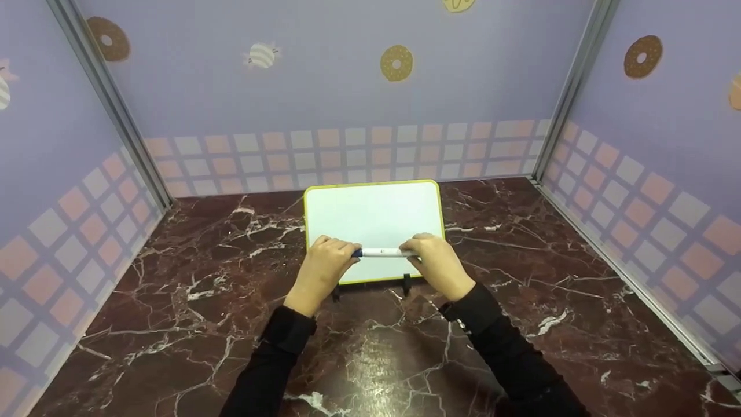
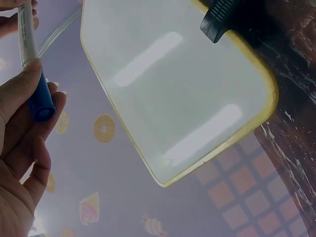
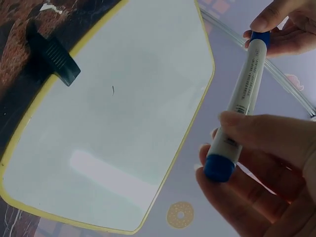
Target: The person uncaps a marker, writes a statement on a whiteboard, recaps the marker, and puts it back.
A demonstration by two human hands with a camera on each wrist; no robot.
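A white marker (image 1: 381, 252) with blue ends is held level between both hands, in front of a whiteboard (image 1: 373, 214) with a yellow frame. My left hand (image 1: 326, 263) pinches the blue cap (image 2: 41, 101) between thumb and fingers. At the other end, my right hand (image 1: 437, 260) grips the white barrel (image 3: 244, 81) near its blue end plug (image 3: 219, 168). The cap is on the marker. In the right wrist view a small dark mark (image 3: 113, 90) shows on the board's surface.
Black stand clips (image 1: 407, 284) hold the board's lower edge on a dark red marbled table (image 1: 231, 324). Behind it rises a lilac wall (image 1: 324, 98) with doughnut and sweet pictures. Metal posts (image 1: 113, 110) stand at the corners.
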